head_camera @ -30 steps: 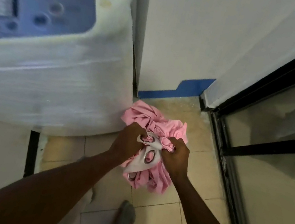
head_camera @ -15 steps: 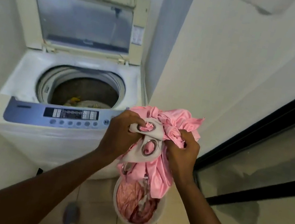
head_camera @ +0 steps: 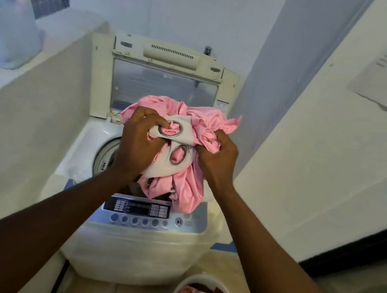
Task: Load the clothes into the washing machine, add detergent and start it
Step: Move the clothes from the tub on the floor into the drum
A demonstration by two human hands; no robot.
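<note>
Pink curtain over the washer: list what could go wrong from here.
1. The pink curtain has a tail hanging over the control panel; released now, part may drape outside the tub or brush buttons.
2. Its metal eyelets could snag other clothes or knock the tub.
3. The left hand and right hand hold a bulky wad; dropped bunched, it may wash unevenly.

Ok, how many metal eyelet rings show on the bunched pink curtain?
2 in plain view: the upper silver metal ring at the fingertips of the left hand, the lower silver metal ring beside the right hand. Folds of the bunched pink curtain may hide more.
</note>
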